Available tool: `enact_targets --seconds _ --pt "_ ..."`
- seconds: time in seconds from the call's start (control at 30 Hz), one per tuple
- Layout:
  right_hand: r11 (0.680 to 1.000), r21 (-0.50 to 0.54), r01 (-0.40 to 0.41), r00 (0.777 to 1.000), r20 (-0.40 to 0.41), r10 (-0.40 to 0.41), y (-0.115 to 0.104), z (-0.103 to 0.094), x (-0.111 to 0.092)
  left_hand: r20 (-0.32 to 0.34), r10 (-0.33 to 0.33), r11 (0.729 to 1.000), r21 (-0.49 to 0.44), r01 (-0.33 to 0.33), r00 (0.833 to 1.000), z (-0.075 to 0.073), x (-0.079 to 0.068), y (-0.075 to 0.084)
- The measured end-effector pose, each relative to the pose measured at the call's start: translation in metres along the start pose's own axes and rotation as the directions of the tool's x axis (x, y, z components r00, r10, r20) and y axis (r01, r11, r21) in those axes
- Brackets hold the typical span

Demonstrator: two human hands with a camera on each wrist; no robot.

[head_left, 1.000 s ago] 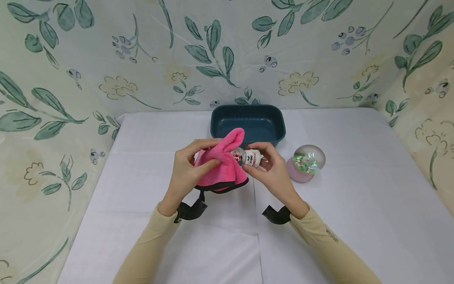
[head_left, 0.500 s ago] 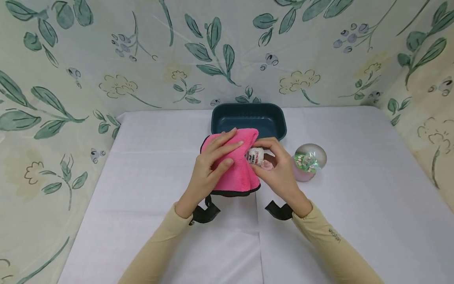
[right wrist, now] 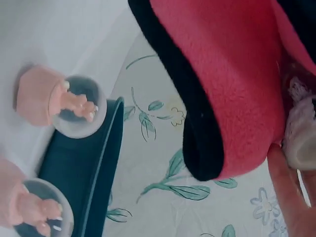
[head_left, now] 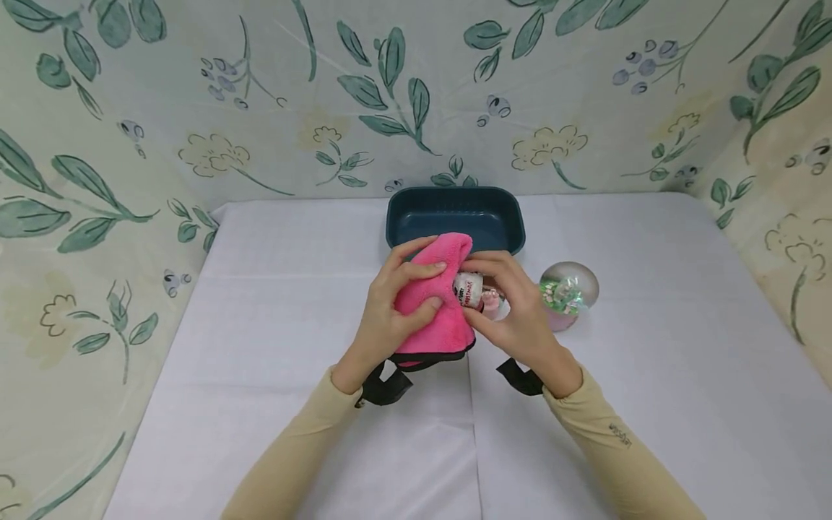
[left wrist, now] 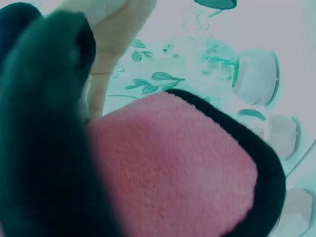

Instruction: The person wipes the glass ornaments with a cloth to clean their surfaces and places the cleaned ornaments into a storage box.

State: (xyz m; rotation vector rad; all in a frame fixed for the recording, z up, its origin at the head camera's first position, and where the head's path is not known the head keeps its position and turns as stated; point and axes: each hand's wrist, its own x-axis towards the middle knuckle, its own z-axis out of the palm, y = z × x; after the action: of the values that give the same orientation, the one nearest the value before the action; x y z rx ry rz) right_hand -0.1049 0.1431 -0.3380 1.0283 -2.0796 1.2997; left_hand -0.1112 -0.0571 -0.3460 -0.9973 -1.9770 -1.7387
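Note:
In the head view, my left hand (head_left: pixel 396 307) grips a pink plush cloth (head_left: pixel 432 296) with black edging. The cloth is folded over the glass end of a small snow globe, so the glass is hidden. My right hand (head_left: pixel 520 310) pinches this snow globe's white lettered base (head_left: pixel 469 289), which points to the right. From the right wrist, the white base (right wrist: pixel 302 136) shows beside the cloth (right wrist: pixel 232 84), with fingertips (right wrist: pixel 286 182) against it. Pink pile and black trim of the cloth (left wrist: pixel 173 163) fill much of the left wrist view.
Behind the hands stands a dark teal basket (head_left: pixel 455 195). A larger snow globe with a pink base (head_left: pixel 568 296) is right of my right hand. Two small pink snow globes, an upper one (right wrist: pixel 39 96) and a lower one (right wrist: pixel 34 207), appear in the right wrist view.
My left hand has shifted right and wrapped the cloth over the globe's glass, which showed a second ago. It has since changed its grip slightly; the right hand keeps holding the base.

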Motion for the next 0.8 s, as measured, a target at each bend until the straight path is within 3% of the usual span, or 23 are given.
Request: enact_targets --seconds 0.1,0.3,0.43,0.53,0.7,0.77,0.8 --pt "0.996 0.087 -0.027 0.999 0.021 0.025 0.001 -0.002 -0.001 0.002 -0.004 1.0 -0.004 0.004 1.0 -0.003 0.001 0.0" --pt "0.984 0.152 -0.098 0.995 -0.014 0.101 -0.001 -0.008 -0.003 0.089 0.019 1.0 -0.027 -0.016 0.996 -0.004 0.003 0.002" --pt "0.956 0.197 -0.219 0.974 -0.019 0.227 -0.004 -0.008 -0.003 0.124 0.039 0.999 -0.008 -0.038 0.992 -0.005 0.004 0.002" --pt "0.896 0.256 -0.363 0.927 0.005 0.374 -0.007 -0.009 -0.003 0.154 0.058 0.998 0.011 -0.06 0.986 -0.005 0.004 0.002" --pt "0.753 0.287 -0.593 0.798 0.08 0.598 -0.013 -0.011 -0.002 0.192 0.095 0.994 0.043 -0.105 0.977 -0.006 0.003 0.0" --pt "0.735 0.28 -0.617 0.78 0.096 0.618 -0.014 -0.01 -0.002 0.183 0.091 0.993 0.057 -0.103 0.979 -0.005 0.002 -0.001" --pt "0.742 0.278 -0.61 0.787 0.101 0.609 -0.013 -0.009 -0.003 0.174 0.088 0.993 0.06 -0.1 0.981 -0.006 0.001 -0.002"
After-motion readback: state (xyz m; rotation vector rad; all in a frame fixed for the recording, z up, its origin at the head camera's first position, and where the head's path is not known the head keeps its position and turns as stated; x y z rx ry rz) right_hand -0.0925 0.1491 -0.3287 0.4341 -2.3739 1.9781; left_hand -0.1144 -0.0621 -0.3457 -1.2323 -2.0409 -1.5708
